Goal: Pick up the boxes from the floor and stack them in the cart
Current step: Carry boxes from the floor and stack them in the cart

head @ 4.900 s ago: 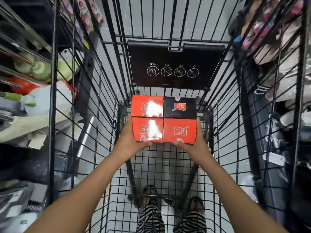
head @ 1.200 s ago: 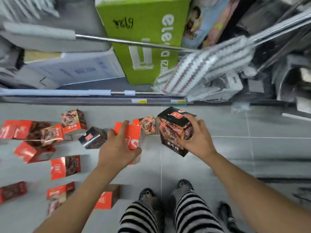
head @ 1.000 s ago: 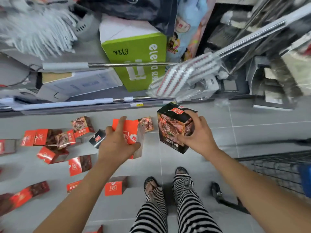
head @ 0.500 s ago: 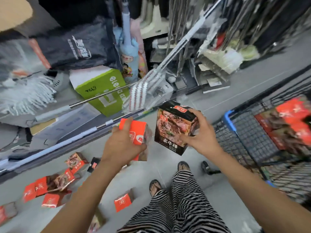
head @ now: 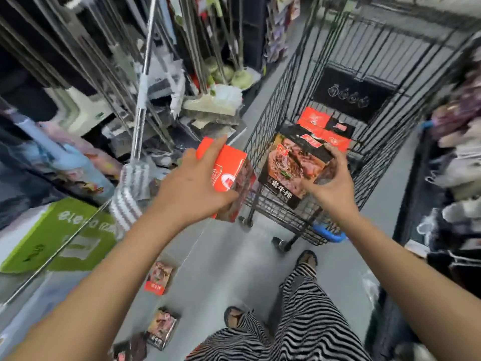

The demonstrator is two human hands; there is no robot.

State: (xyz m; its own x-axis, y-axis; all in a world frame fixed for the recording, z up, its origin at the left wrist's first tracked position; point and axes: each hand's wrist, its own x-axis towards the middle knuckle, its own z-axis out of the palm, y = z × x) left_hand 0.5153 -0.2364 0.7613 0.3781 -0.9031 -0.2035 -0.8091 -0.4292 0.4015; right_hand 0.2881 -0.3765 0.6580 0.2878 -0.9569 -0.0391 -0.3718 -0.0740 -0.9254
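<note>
My left hand [head: 192, 188] grips a red box [head: 229, 168], held in the air just left of the cart's near corner. A black box [head: 292, 165] with a steak picture is held by my right hand [head: 329, 183] above the near end of the black wire cart [head: 268, 115]. Inside the cart, at its far end, lie several red boxes [head: 313, 119] and one black box [head: 339, 127], partly hidden behind the held black box. On the grey floor at the lower left remain a red box [head: 157, 278] and darker boxes [head: 161, 328].
Shelves with mops, brooms and a metal pole [head: 141, 95] crowd the left side. A green carton [head: 57, 233] lies at the lower left. A rack of goods [head: 458, 162] stands on the right. My striped trouser legs and sandals [head: 307, 259] are beside the cart's wheels.
The view has swung right from the floor and shelf to the cart. Both hands have carried their boxes up and over to the cart's near end.
</note>
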